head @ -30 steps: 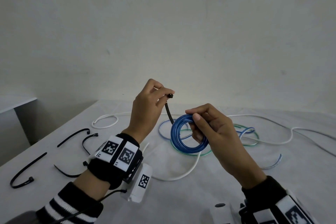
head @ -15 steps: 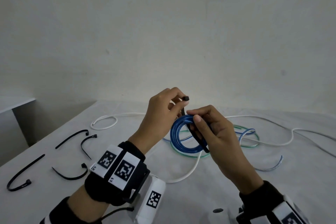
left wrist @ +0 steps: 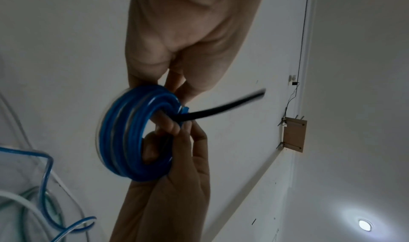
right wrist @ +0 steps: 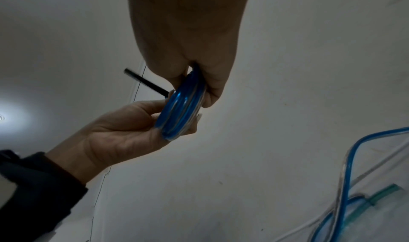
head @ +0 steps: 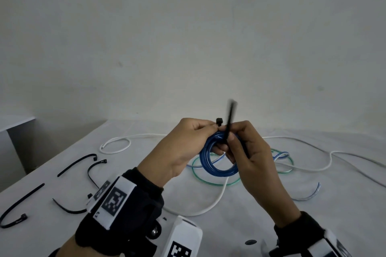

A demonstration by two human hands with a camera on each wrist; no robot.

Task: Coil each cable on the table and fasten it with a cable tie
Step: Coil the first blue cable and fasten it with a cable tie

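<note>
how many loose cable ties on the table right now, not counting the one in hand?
4, all at the table's left: two arched ones farther back, one at the left edge, one beside the left wrist. The left arm may hide more.

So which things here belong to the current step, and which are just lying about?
In use: blue coil, black cable tie, left hand, right hand.

Lying about: white cable, green cable, spare ties, table.

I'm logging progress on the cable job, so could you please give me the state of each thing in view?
Blue coil: wound, held off the table by both hands.
Black tie: passed through the coil, not yet closed.
Left hand: pinching the tie's head.
Right hand: gripping coil and tie.
White cable: loose, uncoiled.
</note>
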